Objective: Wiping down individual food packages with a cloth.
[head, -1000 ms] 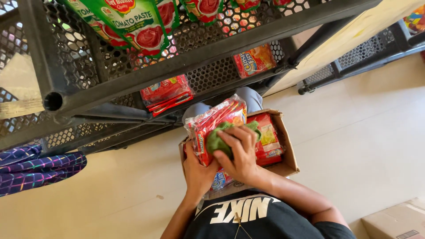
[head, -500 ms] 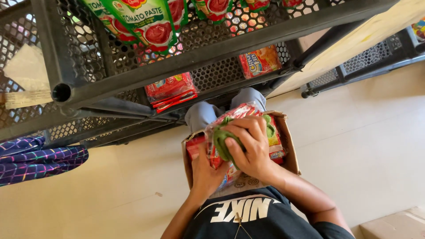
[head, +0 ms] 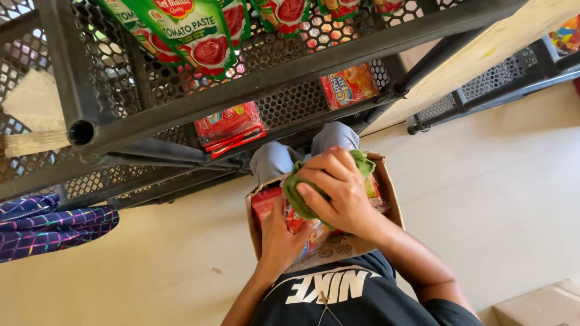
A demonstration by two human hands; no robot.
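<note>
An open cardboard box (head: 391, 199) rests on my lap, filled with red snack packets. My left hand (head: 279, 236) grips one red packet (head: 297, 224) from below, over the box. My right hand (head: 339, 192) presses a green cloth (head: 292, 194) against the top of that packet; the cloth sticks out on both sides of my fingers. My knees in grey trousers (head: 275, 158) show just past the box, under the shelf.
A dark metal mesh shelf rack (head: 254, 84) looms close in front, with green and red pouches (head: 193, 36) above and red packets (head: 231, 127) and an orange packet (head: 349, 86) lower down. A purple patterned bag (head: 48, 224) lies left. Another cardboard box (head: 544, 305) sits at the bottom right.
My right hand with the green cloth has slid across the packet's top, toward the shelf. My left hand keeps its hold on the packet from below.
</note>
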